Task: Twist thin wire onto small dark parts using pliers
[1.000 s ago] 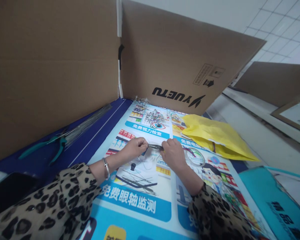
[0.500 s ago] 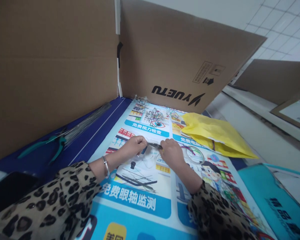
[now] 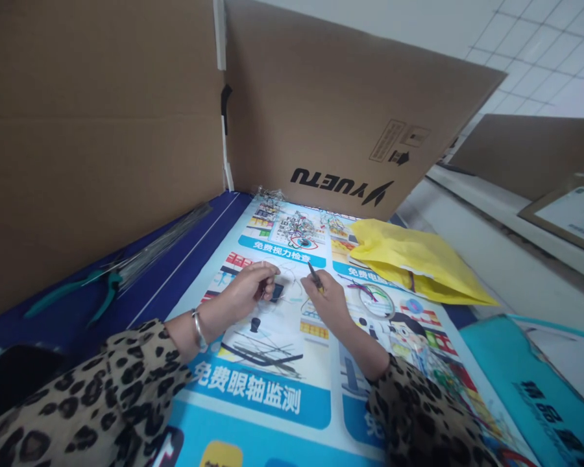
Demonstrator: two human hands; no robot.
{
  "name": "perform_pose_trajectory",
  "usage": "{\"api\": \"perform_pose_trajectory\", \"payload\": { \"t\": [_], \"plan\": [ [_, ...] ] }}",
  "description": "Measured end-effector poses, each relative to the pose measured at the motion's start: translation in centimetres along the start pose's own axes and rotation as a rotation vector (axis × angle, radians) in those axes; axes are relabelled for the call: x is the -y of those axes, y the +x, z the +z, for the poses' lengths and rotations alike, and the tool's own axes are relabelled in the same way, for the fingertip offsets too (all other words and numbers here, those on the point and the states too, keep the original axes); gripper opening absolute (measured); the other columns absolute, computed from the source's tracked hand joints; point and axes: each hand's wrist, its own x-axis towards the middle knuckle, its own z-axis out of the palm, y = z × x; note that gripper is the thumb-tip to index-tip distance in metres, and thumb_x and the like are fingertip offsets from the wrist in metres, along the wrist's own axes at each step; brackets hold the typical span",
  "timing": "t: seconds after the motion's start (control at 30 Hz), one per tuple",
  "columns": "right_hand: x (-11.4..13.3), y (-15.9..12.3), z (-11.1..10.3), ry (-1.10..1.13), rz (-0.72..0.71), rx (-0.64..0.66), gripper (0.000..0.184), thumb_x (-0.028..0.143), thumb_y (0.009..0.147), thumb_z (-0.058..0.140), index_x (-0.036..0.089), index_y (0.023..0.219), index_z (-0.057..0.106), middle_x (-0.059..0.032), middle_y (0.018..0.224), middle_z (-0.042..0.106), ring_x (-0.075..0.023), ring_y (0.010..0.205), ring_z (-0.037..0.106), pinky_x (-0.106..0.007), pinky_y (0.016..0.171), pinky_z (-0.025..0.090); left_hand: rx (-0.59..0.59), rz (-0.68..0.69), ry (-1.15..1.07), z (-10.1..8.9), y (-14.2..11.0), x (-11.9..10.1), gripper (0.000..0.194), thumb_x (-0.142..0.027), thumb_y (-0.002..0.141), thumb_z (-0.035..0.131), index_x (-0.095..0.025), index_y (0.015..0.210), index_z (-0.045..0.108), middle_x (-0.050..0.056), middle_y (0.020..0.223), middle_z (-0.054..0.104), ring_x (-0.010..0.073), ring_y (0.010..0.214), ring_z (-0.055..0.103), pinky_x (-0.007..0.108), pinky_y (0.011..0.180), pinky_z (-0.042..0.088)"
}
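Note:
My left hand (image 3: 254, 285) is closed in a pinch over the printed mat (image 3: 311, 402). A thin wire (image 3: 292, 285), very faint, seems to run from its fingertips into the gap between the hands. To the right, my right hand (image 3: 327, 295) is wrapped round a small pointed tool (image 3: 314, 275) with a dark tip and a bit of yellow on its grip; its exact kind is hard to make out. The tip points up and away, apart from the left hand. Below the hands lie several thin dark strands (image 3: 263, 353).
Tangled wire pieces (image 3: 299, 227) lie near the cardboard wall (image 3: 350, 104). At left are teal-handled pliers (image 3: 104, 301) beside a bundle of straight wires (image 3: 165, 243). A roll of tape (image 3: 377, 301), a yellow bag (image 3: 418, 259) and a teal box (image 3: 520, 383) are at right.
The dark tool tip reached the left fingertips before; now the tool has turned upward and apart from them. My left hand has shifted slightly left and rotated.

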Motion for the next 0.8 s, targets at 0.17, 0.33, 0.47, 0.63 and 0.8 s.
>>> {"api": "perform_pose_trajectory", "payload": {
  "t": [0.17,0.33,0.47,0.63,0.8],
  "plan": [
    [0.16,-0.06,0.05,0.027,0.001,-0.003,0.026,0.043,0.08,0.046,0.02,0.068,0.051,0.0022,0.064,0.05,-0.0118,0.063,0.048,-0.023,0.061,0.038,0.018,-0.024,0.096,0.21,-0.13,0.08,0.007,-0.021,0.072,0.054,-0.015,0.071,0.052,-0.004,0.048,0.044,0.0061,0.042,0.04,0.019,0.042,0.032],
    [0.24,-0.15,0.2,0.094,-0.041,-0.001,0.021,0.037,0.08,0.047,0.019,0.075,0.057,0.0001,0.071,0.055,-0.0124,0.069,0.051,-0.023,0.066,0.04,0.03,-0.04,0.197,0.58,-0.37,0.16,0.008,-0.023,0.073,0.053,-0.016,0.07,0.05,-0.005,0.049,0.045,0.0054,0.04,0.04,0.018,0.041,0.032],
    [0.52,-0.37,0.4,0.187,0.003,0.051,0.019,0.029,0.078,0.048,0.021,0.089,0.062,0.0001,0.08,0.059,-0.0117,0.069,0.052,-0.023,0.066,0.041,0.033,-0.039,0.215,0.66,-0.45,0.28,0.009,-0.024,0.073,0.052,-0.016,0.069,0.049,-0.005,0.05,0.043,0.0052,0.04,0.04,0.017,0.041,0.031],
    [0.9,-0.56,0.51,0.195,0.031,0.09,0.023,0.026,0.077,0.047,0.021,0.094,0.063,0.0008,0.076,0.059,-0.0106,0.062,0.05,-0.022,0.06,0.041,0.047,-0.035,0.212,0.46,-0.32,0.51,0.01,-0.025,0.073,0.053,-0.017,0.069,0.049,-0.005,0.052,0.043,0.0054,0.041,0.039,0.018,0.04,0.032],
    [0.81,-0.61,0.63,0.216,0.019,0.078,0.019,0.025,0.075,0.048,0.02,0.087,0.063,0.0007,0.076,0.058,-0.0101,0.061,0.049,-0.022,0.059,0.04,0.047,-0.036,0.214,0.37,-0.27,0.65,0.011,-0.026,0.073,0.053,-0.017,0.068,0.048,-0.005,0.052,0.042,0.0057,0.042,0.039,0.017,0.039,0.03]
  ]
}}
